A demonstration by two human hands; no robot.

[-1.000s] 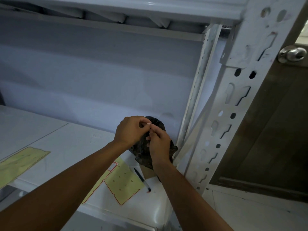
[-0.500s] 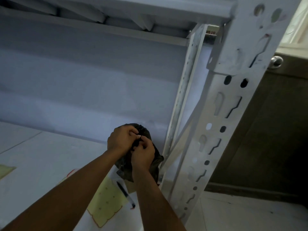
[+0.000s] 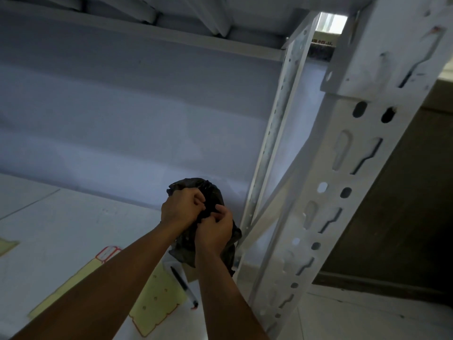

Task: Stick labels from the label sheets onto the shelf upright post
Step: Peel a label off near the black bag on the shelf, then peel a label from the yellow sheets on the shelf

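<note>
One shelf upright post (image 3: 333, 197) rises just right of my hands, long axis near vertical, label sheets (image 3: 157, 298) below them, right hand (image 3: 215, 231) nearer, left hand (image 3: 181, 209) meeting it, both curled, perhaps pinching a label; I cannot tell.

Pen (image 3: 183, 287) beside label sheet (image 3: 157, 303), left of post (image 3: 365, 192)

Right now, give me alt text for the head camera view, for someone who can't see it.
The left hand and right hand pinch a crumpled black plastic bag beside the slotted white shelf upright post. Yellow label sheets and a pen lie on the white shelf board, nearer the camera.
</note>
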